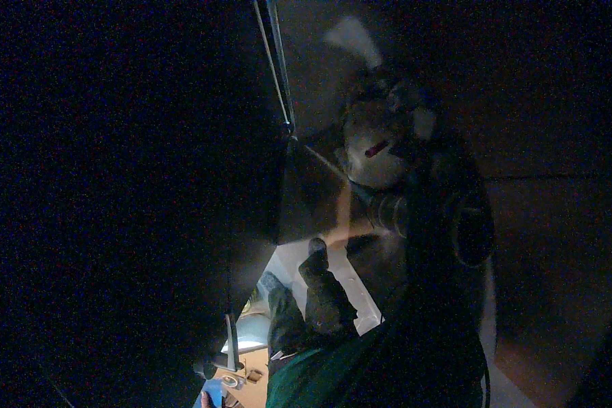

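Most of the view is very dark. At the lower edge, left of my green top, a small part of a hand shows beside a blue thing. It seems to be my left hand; its fingers are mostly cut off, so I cannot tell whether it holds the blue thing. Just above is a lever door handle on a dark door panel. My right hand cannot be made out. Ahead, in shadow, stands a heap of dim things with a pale rounded surface and a small red object on it.
My legs and a shoe show on a light floor. A brown surface with small items lies beyond the door's edge, lower left. A ribbed, rounded thing and a dark brown panel stand on the right.
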Available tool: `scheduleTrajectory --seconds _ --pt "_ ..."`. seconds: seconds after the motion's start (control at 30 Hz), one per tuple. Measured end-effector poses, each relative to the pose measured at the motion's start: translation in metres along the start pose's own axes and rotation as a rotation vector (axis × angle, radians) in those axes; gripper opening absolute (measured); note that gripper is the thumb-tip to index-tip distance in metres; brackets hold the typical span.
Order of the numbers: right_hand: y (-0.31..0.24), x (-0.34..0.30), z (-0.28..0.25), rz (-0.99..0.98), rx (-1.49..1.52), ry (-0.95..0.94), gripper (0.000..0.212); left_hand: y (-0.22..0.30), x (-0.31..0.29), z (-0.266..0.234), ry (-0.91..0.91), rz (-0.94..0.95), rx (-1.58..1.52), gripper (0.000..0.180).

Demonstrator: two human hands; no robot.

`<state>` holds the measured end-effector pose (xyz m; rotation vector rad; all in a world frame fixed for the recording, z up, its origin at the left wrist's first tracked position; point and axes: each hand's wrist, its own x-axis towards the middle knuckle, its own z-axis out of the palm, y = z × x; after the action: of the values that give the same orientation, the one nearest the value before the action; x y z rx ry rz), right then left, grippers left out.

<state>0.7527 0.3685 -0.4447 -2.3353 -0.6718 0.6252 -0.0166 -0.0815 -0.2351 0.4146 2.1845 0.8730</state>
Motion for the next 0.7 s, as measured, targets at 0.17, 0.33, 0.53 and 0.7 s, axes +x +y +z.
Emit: scheduleTrajectory --seconds 0.17,0.33,0.53,0.7 --pt "-0.008 0.034 0.015 0.028 -0.047 -0.054 0.043 -0.035 0.028 -0.01 -0.112 0.293 0.487 0.045" --pt "-0.002 0.039 0.021 0.075 0.04 -0.131 0.045 -0.049 0.049 -0.023 -0.146 0.526 0.871 0.051" --pt "0.031 -0.043 0.014 0.226 0.681 -0.437 0.047 -0.02 0.036 -0.023 -0.033 0.168 0.217 0.035" --pt "0.061 -0.171 0.004 0.384 1.392 -1.066 0.049 0.015 0.004 -0.056 0.148 -0.023 -0.482 0.026"
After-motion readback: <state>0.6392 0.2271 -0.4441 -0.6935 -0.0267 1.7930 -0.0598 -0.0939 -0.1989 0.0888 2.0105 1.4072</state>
